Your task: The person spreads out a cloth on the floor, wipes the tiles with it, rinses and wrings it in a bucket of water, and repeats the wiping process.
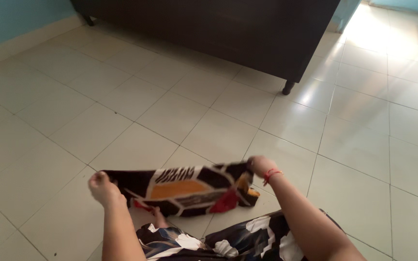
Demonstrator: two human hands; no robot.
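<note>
Nearest of all is a dark floral garment (pixel 228 241) over the person's lap, and a bare foot (pixel 158 218) pokes out just beyond its edge. Right above that foot, a patterned cloth (pixel 185 191) in black, orange, white and red is stretched out sideways over the tiled floor (pixel 122 111), sagging a little in the middle. The left hand (pixel 103 187) has its grip closed tight on the cloth's left end, fingers curled over the edge. The right hand (pixel 260 166), with a red thread bracelet (pixel 271 175) at the wrist, pinches the cloth's right end, its grip closed on the fabric too. Well beyond the cloth stands a dark cabinet (pixel 247 29) on short legs, one round foot (pixel 288 88) plainly showing. A teal wall (pixel 10 19) runs off beyond the cloth's left end.
</note>
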